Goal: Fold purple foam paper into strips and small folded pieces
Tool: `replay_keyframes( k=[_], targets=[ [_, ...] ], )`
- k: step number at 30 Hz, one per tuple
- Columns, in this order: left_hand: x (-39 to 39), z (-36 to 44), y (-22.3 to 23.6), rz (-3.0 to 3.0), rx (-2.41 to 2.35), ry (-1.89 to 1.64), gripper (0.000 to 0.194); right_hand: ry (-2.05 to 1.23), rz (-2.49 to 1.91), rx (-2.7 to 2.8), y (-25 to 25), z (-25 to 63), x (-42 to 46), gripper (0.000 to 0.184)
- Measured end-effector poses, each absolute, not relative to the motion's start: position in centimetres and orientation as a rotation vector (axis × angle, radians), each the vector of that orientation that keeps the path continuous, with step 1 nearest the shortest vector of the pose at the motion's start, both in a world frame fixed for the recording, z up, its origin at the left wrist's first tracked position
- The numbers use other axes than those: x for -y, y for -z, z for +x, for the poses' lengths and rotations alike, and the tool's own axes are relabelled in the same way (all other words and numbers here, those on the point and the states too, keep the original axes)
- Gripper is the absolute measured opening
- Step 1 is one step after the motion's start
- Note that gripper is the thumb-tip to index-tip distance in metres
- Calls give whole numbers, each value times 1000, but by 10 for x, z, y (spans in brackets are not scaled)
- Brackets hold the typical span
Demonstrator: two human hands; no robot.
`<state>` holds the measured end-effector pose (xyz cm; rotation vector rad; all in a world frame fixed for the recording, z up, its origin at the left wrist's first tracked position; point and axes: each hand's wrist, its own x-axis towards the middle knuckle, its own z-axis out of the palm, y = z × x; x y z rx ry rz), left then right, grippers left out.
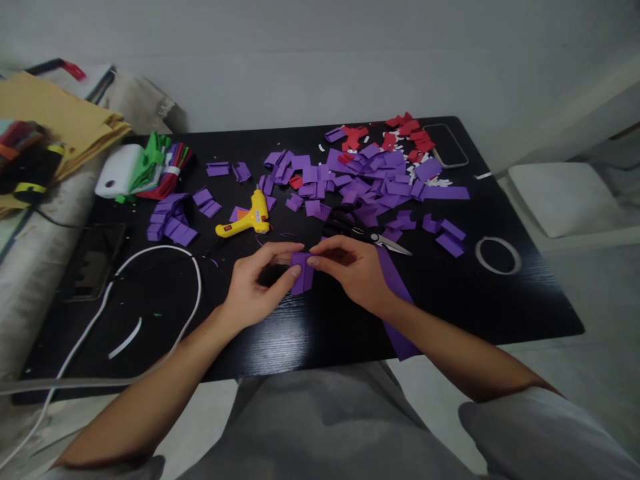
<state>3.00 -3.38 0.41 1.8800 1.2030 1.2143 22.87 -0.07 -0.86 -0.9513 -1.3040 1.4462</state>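
Observation:
Between my two hands, near the table's front edge, is a small folded piece of purple paper (302, 283). My left hand (260, 283) pinches its left side with thumb and fingers. The thumb and index finger of my right hand (353, 267) grip its upper right corner. Just beyond my right hand lie black-handled scissors (367, 233), blades pointing right. A long purple strip (400, 300) runs partly under my right wrist. Past my left hand a yellow glue gun (246, 217) rests on its side.
Folded purple pieces (370, 177) are heaped mid-table, with red scraps (410, 130) behind. More purple pieces (173, 220) lie at left. A white cable (197, 287) loops near my left forearm. A ring (497, 256) sits at right on the black table (530, 303).

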Motion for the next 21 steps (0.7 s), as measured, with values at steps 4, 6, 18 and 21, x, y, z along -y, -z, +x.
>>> replay_keyframes(
  k=[4, 6, 18, 21],
  targets=[
    [34, 28, -4, 1869, -1201, -1200, 26, -1454, -968, 1284, 8, 229, 0, 20],
    [34, 27, -4, 1857, -1214, -1179, 26, -1477, -967, 1277, 8, 230, -1, 19],
    [31, 33, -5, 1704, -1261, -1215, 15, -1798, -851, 1065, 10, 230, -3, 20],
    [30, 33, -6, 1664, -1296, -1227, 12, -1822, -818, 1063, 10, 231, -2, 21]
  ],
)
